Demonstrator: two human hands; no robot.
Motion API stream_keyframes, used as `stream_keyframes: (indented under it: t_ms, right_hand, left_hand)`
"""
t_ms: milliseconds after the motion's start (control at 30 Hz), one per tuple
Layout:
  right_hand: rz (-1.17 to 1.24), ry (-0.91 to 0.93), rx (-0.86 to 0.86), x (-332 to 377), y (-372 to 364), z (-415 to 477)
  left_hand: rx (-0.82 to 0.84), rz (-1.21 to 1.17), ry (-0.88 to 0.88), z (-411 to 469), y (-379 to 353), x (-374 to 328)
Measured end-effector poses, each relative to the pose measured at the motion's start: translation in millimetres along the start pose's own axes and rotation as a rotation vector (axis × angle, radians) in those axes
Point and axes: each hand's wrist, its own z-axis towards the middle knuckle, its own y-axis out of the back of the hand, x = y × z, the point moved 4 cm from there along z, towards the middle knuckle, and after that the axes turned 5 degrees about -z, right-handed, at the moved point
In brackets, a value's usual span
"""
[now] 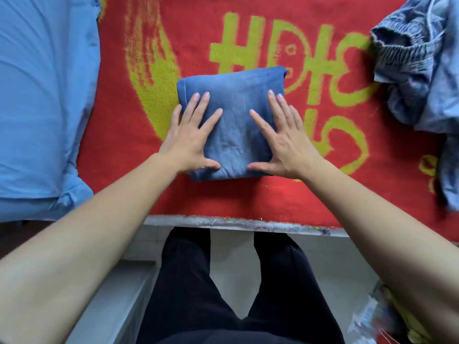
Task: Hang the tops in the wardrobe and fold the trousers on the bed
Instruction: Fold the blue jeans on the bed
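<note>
While both palms press it flat, the folded blue denim trousers (231, 122) lie mid red-and-yellow woven blanket (298, 194) on the bed. Left hand (191, 137) and right hand (285, 137): fingers spread wide, straight, gripping nothing. A crumpled pale-blue striped garment (417, 70) sits far right, a light-blue pillow (42, 95) left. Risk: thick folds may spring open on release; sliding palms could skew the stack.
</note>
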Motion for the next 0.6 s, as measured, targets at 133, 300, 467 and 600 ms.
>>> stream_keyframes:
  t_ms: [133,300,467,600]
  right_hand:
    - [-0.110,-0.059,0.264,0.1,-24.0,25.8]
    - [-0.052,-0.109,0.365,-6.6,-57.5,44.9]
    - [-0.031,-0.085,0.434,-16.4,-72.3,57.3]
    - [-0.066,-0.107,0.433,-13.2,-71.3,57.9]
  left_hand:
    - [0.161,0.117,0.104,26.3,-14.8,-2.8]
    - [0.202,0.058,0.141,47.6,-40.7,-0.4]
    - [0.183,0.041,0.073,52.7,-47.0,11.9]
    - [0.189,0.047,0.073,51.7,-46.4,12.0]
